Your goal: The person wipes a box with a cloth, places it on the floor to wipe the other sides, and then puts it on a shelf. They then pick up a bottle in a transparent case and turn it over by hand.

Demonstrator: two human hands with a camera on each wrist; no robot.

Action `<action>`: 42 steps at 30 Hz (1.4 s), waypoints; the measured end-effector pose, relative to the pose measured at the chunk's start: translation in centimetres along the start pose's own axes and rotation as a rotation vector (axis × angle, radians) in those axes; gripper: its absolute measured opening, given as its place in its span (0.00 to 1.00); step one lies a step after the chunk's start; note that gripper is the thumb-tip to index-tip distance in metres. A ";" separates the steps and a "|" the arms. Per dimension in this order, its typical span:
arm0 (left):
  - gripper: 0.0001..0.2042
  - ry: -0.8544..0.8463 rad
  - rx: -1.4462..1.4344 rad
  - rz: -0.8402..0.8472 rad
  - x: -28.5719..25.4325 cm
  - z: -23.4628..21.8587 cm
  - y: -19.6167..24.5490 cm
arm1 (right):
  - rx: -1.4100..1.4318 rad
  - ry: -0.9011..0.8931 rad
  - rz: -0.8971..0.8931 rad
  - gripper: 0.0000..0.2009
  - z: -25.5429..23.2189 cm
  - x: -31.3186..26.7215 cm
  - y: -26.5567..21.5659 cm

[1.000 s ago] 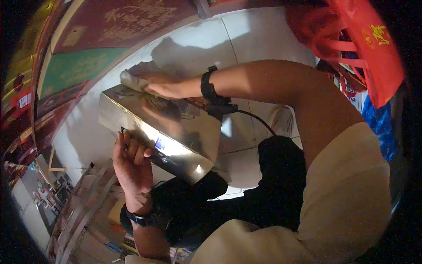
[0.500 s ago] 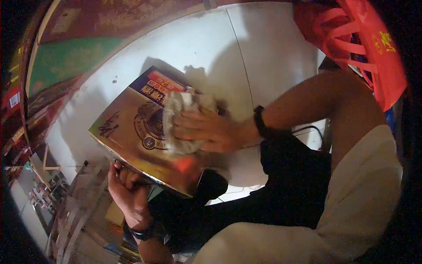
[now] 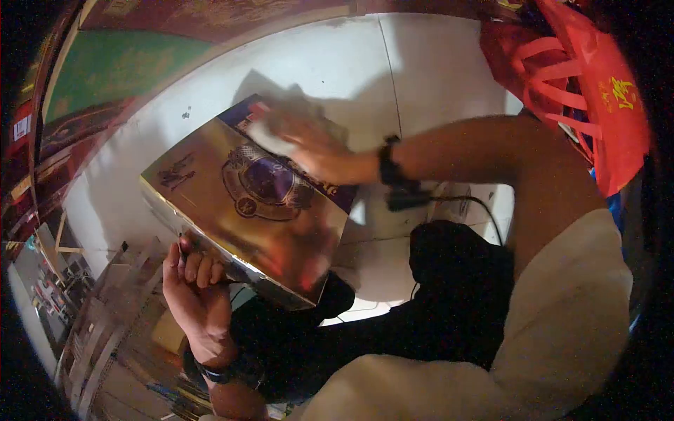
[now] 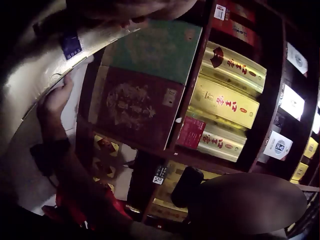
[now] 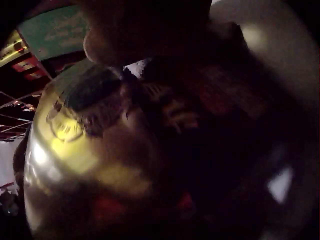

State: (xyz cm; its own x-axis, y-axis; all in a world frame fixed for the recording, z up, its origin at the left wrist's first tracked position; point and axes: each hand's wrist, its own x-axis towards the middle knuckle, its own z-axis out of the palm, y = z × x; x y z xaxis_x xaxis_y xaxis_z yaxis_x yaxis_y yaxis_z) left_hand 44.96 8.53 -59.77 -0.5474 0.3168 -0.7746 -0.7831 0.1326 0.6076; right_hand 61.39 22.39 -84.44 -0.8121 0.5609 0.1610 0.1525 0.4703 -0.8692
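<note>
A shiny gold printed box [image 3: 217, 203] with a dark round emblem lies tilted over the pale floor in the head view. My left hand [image 3: 200, 295] grips its near lower edge, fingers curled in against the side. Over the box's far right part, my right hand [image 3: 316, 151] lies flat on a whitish cloth [image 3: 270, 137]; both are blurred. The left wrist view has the box's gleaming side [image 4: 30, 85] at its left and my right hand [image 4: 57, 100] beyond it. In the dark right wrist view, the gold face [image 5: 80, 155] fills the lower left.
A red bag [image 3: 597, 91] stands at the right. Large green [image 4: 150, 52] and maroon boxes [image 4: 130, 107] sit on shelving, with gold cartons [image 4: 225, 100] beside them. My dark-clad leg [image 3: 449, 281] is close to the box, and a black cable [image 3: 484, 207] runs from the right wrist.
The box has turned from its narrow side to show its broad emblem face. My right hand, with the cloth, came across that face and then moved up toward its far edge. The left hand keeps its grip.
</note>
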 end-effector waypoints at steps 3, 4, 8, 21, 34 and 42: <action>0.11 -0.075 -0.030 -0.006 0.1 0.8 -0.2 | -0.208 -0.232 0.095 0.35 0.8 -8.8 0.3; 0.11 -0.157 -0.023 -0.029 0.4 0.6 -0.2 | -0.256 -0.319 0.078 0.36 1.3 -11.3 0.1; 0.12 -0.247 0.059 -0.023 0.8 0.3 -0.4 | 0.176 -0.162 -0.118 0.35 -3.5 -10.8 -6.5; 0.13 0.009 0.168 0.063 0.5 0.0 -0.2 | 0.196 0.102 -0.329 0.30 2.9 11.0 -9.0; 0.11 -0.099 -0.041 -0.071 0.3 -0.7 0.3 | 0.335 -0.480 -0.531 0.39 -2.5 -8.6 -3.2; 0.09 -0.321 -0.159 -0.200 0.4 -0.8 0.6 | 0.200 0.027 -0.081 0.34 1.7 -6.6 2.8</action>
State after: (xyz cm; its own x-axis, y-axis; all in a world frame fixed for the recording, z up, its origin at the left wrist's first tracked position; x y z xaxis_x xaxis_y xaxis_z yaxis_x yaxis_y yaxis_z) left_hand 44.03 7.94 -59.82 -0.2791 0.5798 -0.7654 -0.9144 0.0828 0.3962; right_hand 66.26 18.87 -88.72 -0.8016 0.5459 0.2439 -0.0297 0.3711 -0.9281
